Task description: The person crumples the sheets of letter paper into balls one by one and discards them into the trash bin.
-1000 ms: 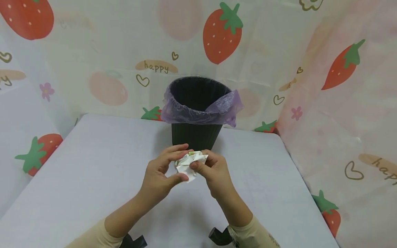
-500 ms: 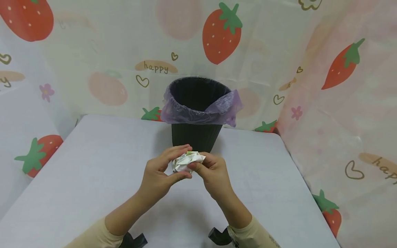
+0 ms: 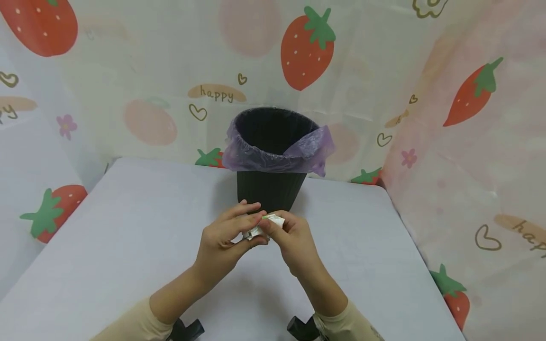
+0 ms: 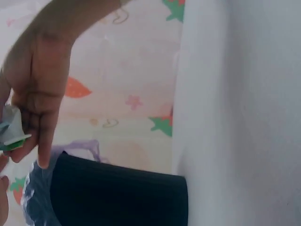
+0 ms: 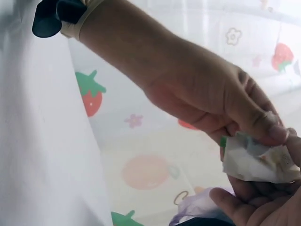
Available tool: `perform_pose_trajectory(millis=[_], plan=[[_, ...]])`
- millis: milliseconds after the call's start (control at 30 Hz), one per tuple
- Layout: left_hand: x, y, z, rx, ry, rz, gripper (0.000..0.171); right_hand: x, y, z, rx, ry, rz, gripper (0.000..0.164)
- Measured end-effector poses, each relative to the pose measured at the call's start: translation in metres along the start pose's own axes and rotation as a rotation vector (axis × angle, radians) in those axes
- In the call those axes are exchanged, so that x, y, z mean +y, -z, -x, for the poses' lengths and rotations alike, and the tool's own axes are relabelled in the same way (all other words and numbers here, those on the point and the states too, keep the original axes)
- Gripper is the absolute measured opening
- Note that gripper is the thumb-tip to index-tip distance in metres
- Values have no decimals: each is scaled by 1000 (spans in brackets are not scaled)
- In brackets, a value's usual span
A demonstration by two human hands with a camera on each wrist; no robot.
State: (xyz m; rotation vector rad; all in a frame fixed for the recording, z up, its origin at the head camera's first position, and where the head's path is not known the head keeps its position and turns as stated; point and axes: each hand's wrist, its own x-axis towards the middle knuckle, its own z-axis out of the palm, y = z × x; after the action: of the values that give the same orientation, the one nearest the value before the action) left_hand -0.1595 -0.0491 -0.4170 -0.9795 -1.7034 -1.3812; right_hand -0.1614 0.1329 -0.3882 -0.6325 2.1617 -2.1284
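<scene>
A small crumpled white piece of paper [image 3: 277, 219] with a bit of green is held between both hands, above the table. My left hand [image 3: 222, 237] pinches its left side with thumb and fingers; its thumb lies on the paper in the right wrist view. Opposite, my right hand [image 3: 294, 239] pinches the right side, thumb on the near face. Fingers cover much of the paper in the head view. In the right wrist view the crumpled paper [image 5: 254, 162] shows white folds and a green corner. Behind the hands stands a black bin [image 3: 270, 187].
A purple plastic liner [image 3: 273, 163] is folded over the bin's rim, with a loose flap on the right. The bin stands towards the back of the white table [image 3: 162, 213]. Strawberry-printed sheets [image 3: 158, 57] enclose the back and sides.
The paper has been folded smaller between the fingers, and less of it shows. My hands have drawn slightly closer together; the bin has stayed in place.
</scene>
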Motion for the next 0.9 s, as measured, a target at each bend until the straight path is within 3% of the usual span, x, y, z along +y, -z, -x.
perform_pose_trajectory(millis=[133,267,367,467,633,767,900], plan=[[1,4,-2,-182,50,-73,77,7,2,-7,84,-17,-16,29],[-1,15,-7,-396,75,-47,102,11,6,-11,75,-23,-116,31],[-1,20,-10,-445,63,-6,103,11,5,-10,24,-46,-192,33],[-2,19,-11,-400,18,41,96,12,2,-10,-9,-73,-246,36],[-4,8,-7,-228,-54,94,83,16,-8,-7,45,-73,-255,34],[-2,0,-3,-113,-18,126,71,18,-17,-2,117,-40,-230,36],[-1,-4,-1,-58,50,186,55,17,-21,3,172,18,-131,32]])
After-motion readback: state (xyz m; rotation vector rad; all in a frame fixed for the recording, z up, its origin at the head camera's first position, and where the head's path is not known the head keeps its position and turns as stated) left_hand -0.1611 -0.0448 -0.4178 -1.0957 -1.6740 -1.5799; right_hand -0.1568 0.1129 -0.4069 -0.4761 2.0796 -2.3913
